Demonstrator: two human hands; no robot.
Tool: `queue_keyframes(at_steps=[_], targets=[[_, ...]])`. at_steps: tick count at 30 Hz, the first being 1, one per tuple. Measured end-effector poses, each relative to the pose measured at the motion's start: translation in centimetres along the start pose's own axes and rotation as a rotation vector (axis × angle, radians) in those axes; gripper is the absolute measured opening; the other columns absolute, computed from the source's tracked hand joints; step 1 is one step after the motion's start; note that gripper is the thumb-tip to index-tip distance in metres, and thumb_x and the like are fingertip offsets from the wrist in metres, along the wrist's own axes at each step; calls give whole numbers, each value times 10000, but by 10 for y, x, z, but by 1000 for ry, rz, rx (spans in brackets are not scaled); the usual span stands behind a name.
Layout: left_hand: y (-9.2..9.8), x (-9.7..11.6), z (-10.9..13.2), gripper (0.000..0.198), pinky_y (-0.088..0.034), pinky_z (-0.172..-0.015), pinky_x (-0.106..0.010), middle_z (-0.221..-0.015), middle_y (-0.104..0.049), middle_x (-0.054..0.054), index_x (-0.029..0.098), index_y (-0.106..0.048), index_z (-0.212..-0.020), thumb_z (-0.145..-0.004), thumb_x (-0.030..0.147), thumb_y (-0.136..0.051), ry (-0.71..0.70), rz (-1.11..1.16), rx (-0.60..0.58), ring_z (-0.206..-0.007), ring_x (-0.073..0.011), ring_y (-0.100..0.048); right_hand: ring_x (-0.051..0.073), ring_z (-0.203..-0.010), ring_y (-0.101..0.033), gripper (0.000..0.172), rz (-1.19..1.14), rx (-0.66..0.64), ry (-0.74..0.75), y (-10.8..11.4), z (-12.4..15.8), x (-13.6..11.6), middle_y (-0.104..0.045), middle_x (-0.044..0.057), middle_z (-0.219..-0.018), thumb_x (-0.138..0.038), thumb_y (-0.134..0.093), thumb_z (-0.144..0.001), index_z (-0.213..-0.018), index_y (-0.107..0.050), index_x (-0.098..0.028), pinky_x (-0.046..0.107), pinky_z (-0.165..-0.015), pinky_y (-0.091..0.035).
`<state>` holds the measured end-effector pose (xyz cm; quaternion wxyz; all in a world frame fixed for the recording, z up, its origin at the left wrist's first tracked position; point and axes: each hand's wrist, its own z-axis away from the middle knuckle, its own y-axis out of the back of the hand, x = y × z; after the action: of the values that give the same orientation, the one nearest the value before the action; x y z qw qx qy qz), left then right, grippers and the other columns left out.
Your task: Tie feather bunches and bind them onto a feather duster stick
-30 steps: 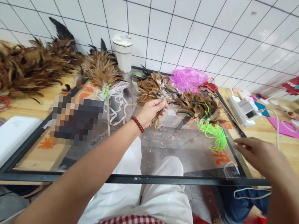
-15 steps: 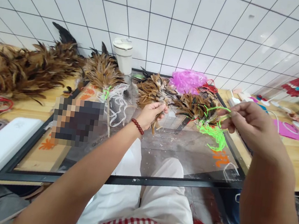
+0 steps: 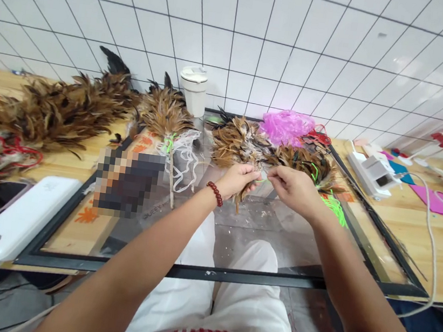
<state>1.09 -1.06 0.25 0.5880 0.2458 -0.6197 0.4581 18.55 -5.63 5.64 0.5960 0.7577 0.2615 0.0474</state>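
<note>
My left hand point(image 3: 238, 180), with a red bead bracelet on the wrist, is closed round the stem end of a bunch of brown feathers point(image 3: 237, 142) held over a glass table top point(image 3: 277, 238). My right hand point(image 3: 292, 189) is right beside it, fingers pinched on a thin green string point(image 3: 263, 180) that runs to the bunch. A pile of loose green strings point(image 3: 334, 207) lies just right of my right hand, next to another feather bunch point(image 3: 301, 160).
More feather bunches point(image 3: 61, 109) lie at the left, one tied with white strips point(image 3: 184, 155). A white cup point(image 3: 194, 90) stands at the tiled wall, pink plastic point(image 3: 286, 126) behind the feathers. A white device point(image 3: 21, 218) sits front left, another white device point(image 3: 371, 172) with a cable at right.
My right hand rose from the table's right edge, took a green string from the pile, and came left to meet my left hand at the feather bunch. The view shifted slightly.
</note>
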Motion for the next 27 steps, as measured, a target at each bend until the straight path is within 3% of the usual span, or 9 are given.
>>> queue_keyframes(at_steps=[3, 7, 10, 14, 16, 18, 22, 24, 27], targets=[[3, 2, -3, 156, -341, -403, -132, -580, -543, 15, 104, -582, -723, -821, 216, -626, -49, 72, 47, -426, -24, -467, 156, -730, -604, 211, -48, 18, -50, 12, 22, 21, -689, 50, -852, -294, -469, -888, -905, -654, -193, 252, -663, -407], [7, 5, -5, 172, -334, -413, -129, -571, -527, 21, 101, -575, -701, -821, 212, -629, -102, 144, 101, -430, -19, -459, 168, -641, -598, 194, 41, -11, -276, 28, 70, 72, -682, 43, -740, -320, -519, -849, -845, -676, -206, 283, -616, -412], [7, 6, -5, 178, -322, -407, -131, -564, -523, 20, 99, -576, -695, -835, 203, -607, -93, 141, 116, -423, -18, -450, 189, -612, -584, 167, 140, 88, -417, 37, 93, 96, -685, 77, -736, -319, -573, -807, -808, -697, -206, 321, -601, -410], [4, 3, -4, 183, -318, -410, -134, -570, -534, 17, 100, -585, -705, -818, 235, -636, -83, 115, 117, -432, -21, -458, 156, -595, -556, 252, -209, 303, -433, 30, 71, 59, -667, 65, -776, -402, -610, -793, -920, -684, -197, 297, -558, -435], [2, 3, -2, 190, -306, -406, -137, -561, -533, 21, 106, -589, -710, -797, 259, -660, -85, 99, 124, -429, -25, -457, 142, -659, -584, 324, -488, 238, -368, 14, 41, 24, -661, 77, -999, -410, -640, -772, -1031, -644, -216, 285, -574, -479], [0, 3, -2, 186, -300, -400, -148, -548, -529, 26, 114, -592, -716, -787, 269, -664, -97, 83, 134, -418, -34, -450, 132, -680, -608, 528, -818, 82, -332, -8, 9, -7, -601, 83, -1166, -385, -705, -713, -1197, -538, -257, 280, -553, -510], [3, 0, -5, 148, -324, -427, -181, -552, -541, 28, 123, -613, -715, -778, 254, -642, -174, 11, 212, -426, -52, -436, 125, -590, -603, 541, -1133, -156, -427, -50, -28, -25, -624, 15, -856, -344, -774, -633, -1101, -524, -237, 261, -499, -509], [8, -3, -9, 148, -316, -453, -184, -530, -517, 37, 128, -615, -678, -776, 239, -626, -243, -82, 304, -443, -53, -418, 100, -493, -535, 471, -1103, -131, -447, -59, -30, -18, -556, -42, -643, -366, -776, -638, -1021, -552, -210, 220, -438, -439], [15, -9, -15, 218, -306, -488, -191, -516, -494, 40, 137, -580, -590, -786, 231, -589, -331, -243, 409, -466, -57, -396, 48, -416, -356, 388, -1087, -7, -400, -58, -23, -7, -441, -78, -526, -448, -728, -691, -936, -605, -174, 184, -389, -275]])
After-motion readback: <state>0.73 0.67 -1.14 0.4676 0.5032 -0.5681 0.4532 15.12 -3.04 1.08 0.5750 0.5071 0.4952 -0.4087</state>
